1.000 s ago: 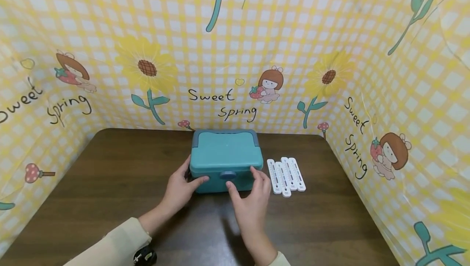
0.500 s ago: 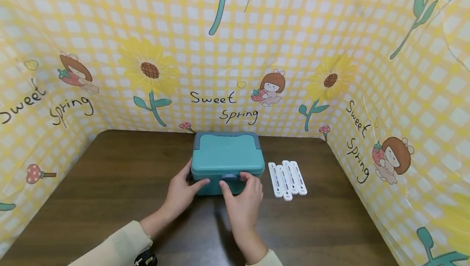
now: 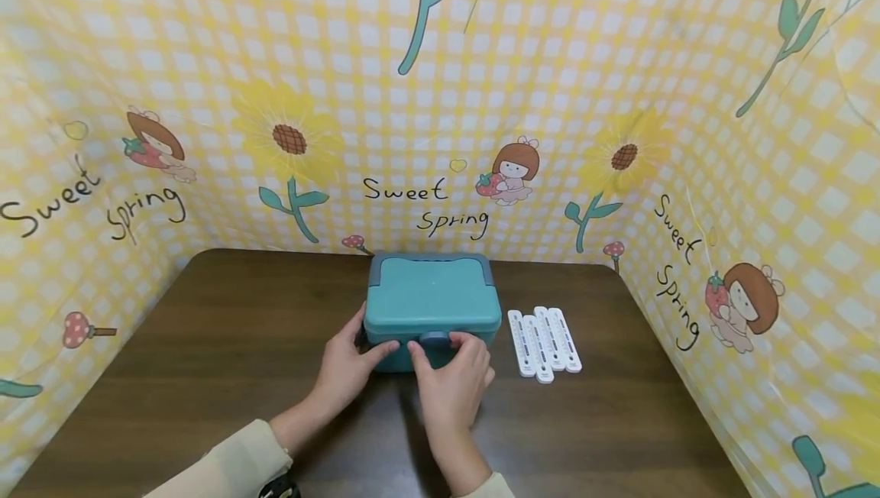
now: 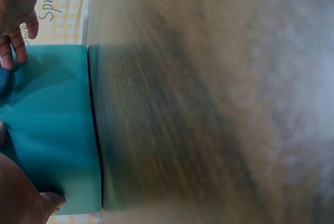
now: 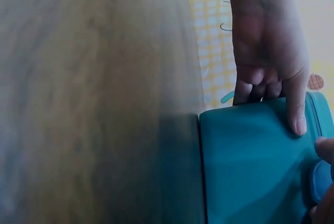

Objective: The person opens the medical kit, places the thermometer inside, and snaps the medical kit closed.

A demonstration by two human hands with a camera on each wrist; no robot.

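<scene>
A teal lidded box [image 3: 429,295] with a dark blue front latch [image 3: 435,338] stands on the brown table [image 3: 206,345]. My left hand [image 3: 357,353] grips the box's front left corner, its thumb lying across the front face. In the right wrist view that left hand [image 5: 266,51] comes down onto the box [image 5: 250,166] with its thumb on the front. My right hand [image 3: 447,364] is at the front centre, with its fingers curled over the latch and its thumb just left of it. The left wrist view shows the box's front [image 4: 47,130].
Several white thermometers [image 3: 543,339] lie side by side just right of the box. Yellow checked backdrop walls [image 3: 440,101] printed with sunflowers enclose the table at the back and on both sides. Bare tabletop stretches left of the box and in front of it.
My right hand has moved in from just in front of the box and curled its fingers over the latch. The left hand keeps its hold on the corner.
</scene>
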